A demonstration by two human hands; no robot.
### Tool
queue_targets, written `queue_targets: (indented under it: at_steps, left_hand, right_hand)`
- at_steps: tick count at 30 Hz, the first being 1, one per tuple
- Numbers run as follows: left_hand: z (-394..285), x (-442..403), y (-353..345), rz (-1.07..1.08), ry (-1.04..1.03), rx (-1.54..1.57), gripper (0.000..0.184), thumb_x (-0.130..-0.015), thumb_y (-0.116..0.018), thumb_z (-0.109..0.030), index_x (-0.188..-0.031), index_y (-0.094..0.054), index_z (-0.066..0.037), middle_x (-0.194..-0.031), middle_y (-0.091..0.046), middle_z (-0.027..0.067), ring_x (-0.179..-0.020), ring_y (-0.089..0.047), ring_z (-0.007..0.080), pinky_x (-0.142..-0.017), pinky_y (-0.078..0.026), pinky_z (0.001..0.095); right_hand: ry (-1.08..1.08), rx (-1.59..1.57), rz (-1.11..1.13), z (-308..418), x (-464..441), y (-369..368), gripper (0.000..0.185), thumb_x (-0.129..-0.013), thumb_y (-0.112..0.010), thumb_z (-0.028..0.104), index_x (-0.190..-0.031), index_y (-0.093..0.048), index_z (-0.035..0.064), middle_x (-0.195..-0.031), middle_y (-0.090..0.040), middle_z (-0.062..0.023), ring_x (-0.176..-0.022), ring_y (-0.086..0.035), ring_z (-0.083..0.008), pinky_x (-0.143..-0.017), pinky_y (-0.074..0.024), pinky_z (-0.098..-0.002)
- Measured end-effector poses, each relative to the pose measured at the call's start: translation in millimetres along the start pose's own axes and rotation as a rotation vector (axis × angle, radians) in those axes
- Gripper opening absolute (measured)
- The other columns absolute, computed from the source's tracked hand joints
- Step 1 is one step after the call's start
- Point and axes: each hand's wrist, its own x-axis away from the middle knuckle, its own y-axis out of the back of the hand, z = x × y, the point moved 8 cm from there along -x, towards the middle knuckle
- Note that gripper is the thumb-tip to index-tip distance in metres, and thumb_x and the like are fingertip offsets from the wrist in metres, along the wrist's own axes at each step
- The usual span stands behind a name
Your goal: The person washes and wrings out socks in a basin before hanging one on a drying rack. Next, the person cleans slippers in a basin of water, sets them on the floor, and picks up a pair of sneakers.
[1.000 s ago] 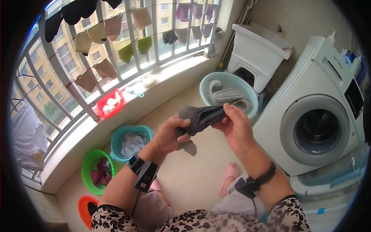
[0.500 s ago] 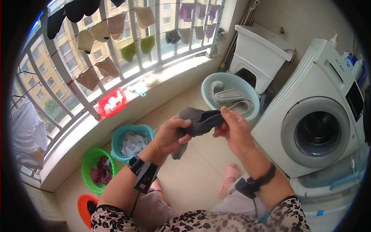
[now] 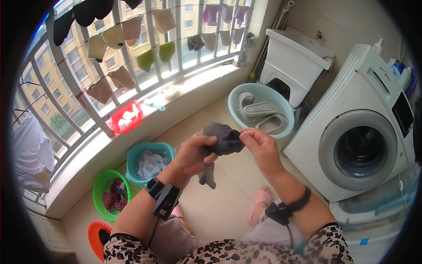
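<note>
A dark grey sock (image 3: pixel 222 140) is bunched up between my hands, over the tiled floor. My left hand (image 3: pixel 197 152) is closed around its left side, and a lighter tail of the fabric dangles beneath that fist. At the sock's right edge, my right hand (image 3: pixel 260 147) pinches the cloth between thumb and fingers. Many small socks hang on strings across the window bars, among them green socks (image 3: pixel 166 51) and a brown sock (image 3: pixel 100 90).
A pale blue basin (image 3: pixel 234 113) holds grey slippers. A washing machine (image 3: pixel 307 145) stands to the right, beside a white sink (image 3: pixel 294 55). Left are a teal basin (image 3: pixel 132 160) with light clothes, a green basin (image 3: pixel 97 198) and an orange basin (image 3: pixel 93 240). A red basket (image 3: pixel 125 129) sits on the ledge.
My right hand has moved slightly left, toward my left hand. The sock is more bunched and its stretched right end is shorter. The hanging tail has shifted a little right.
</note>
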Motion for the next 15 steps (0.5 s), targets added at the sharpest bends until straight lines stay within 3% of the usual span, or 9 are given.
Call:
queue_targets:
  at_steps: [2, 6, 15]
  left_hand:
    - [1.4, 0.2, 3.0, -0.025, 0.013, -0.039, 0.021, -0.082, -0.053, -0.01, -0.101, -0.055, -0.001, -0.088, -0.059, 0.0073, -0.065, -0.05, 0.01, -0.043, -0.035, 0.0198]
    - [3.1, 5.3, 35.0, -0.207, 0.05, -0.105, 0.017, -0.081, -0.058, -0.012, -0.094, -0.058, -0.003, -0.083, -0.058, 0.0052, -0.06, -0.048, 0.0092, -0.043, -0.035, 0.0196]
    - [0.2, 35.1, 96.0, -0.51, 0.265, -0.31, 0.018, -0.083, -0.065, -0.019, -0.089, -0.058, -0.003, -0.077, -0.058, 0.0024, -0.055, -0.049, 0.0064, -0.04, -0.036, 0.0182]
  right_hand:
    - [-0.009, -0.01, -0.054, 6.0, 1.8, 2.5, 0.022, -0.091, -0.057, 0.022, -0.097, -0.06, 0.0019, -0.088, -0.059, 0.0017, -0.081, -0.05, -0.0042, -0.075, -0.0414, -0.0196]
    - [-0.063, -0.54, -0.201, 13.6, -4.6, 29.9, 0.018, -0.091, -0.055, 0.023, -0.096, -0.056, 0.0055, -0.087, -0.06, 0.0, -0.079, -0.056, -0.008, -0.074, -0.0462, -0.0239]
    - [0.019, -0.584, -0.24, 30.8, -6.5, 62.5, 0.021, -0.092, -0.053, 0.023, -0.099, -0.054, 0.0037, -0.093, -0.062, -0.0061, -0.084, -0.06, -0.015, -0.077, -0.0491, -0.0295]
